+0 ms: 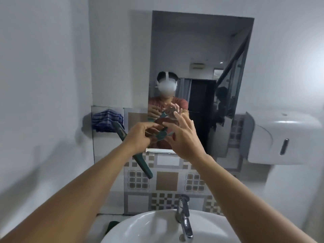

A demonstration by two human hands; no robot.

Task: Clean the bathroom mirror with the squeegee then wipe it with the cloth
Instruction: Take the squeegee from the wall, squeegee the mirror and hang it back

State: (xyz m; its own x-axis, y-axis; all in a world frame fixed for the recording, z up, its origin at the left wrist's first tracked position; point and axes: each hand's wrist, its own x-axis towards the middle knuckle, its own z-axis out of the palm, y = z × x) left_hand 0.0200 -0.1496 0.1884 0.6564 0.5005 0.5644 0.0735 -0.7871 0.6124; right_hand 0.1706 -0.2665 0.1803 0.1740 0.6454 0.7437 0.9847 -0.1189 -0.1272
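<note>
A tall frameless mirror (201, 55) hangs on the white wall above the sink. My left hand (140, 137) is shut on a dark green squeegee (142, 165); its blade runs diagonally from upper left to lower right in front of the tiles, its handle pointing right. My right hand (184, 137) is raised beside the handle end with fingers spread, touching or nearly touching it. A blue checked cloth (107, 120) lies bunched on a small ledge left of the mirror.
A white basin (157, 228) with a chrome tap (184, 218) sits below. Patterned brown and white tiles (166, 178) cover the wall under the mirror. A white paper dispenser (284, 137) hangs at the right. A green object (112, 225) lies left of the basin.
</note>
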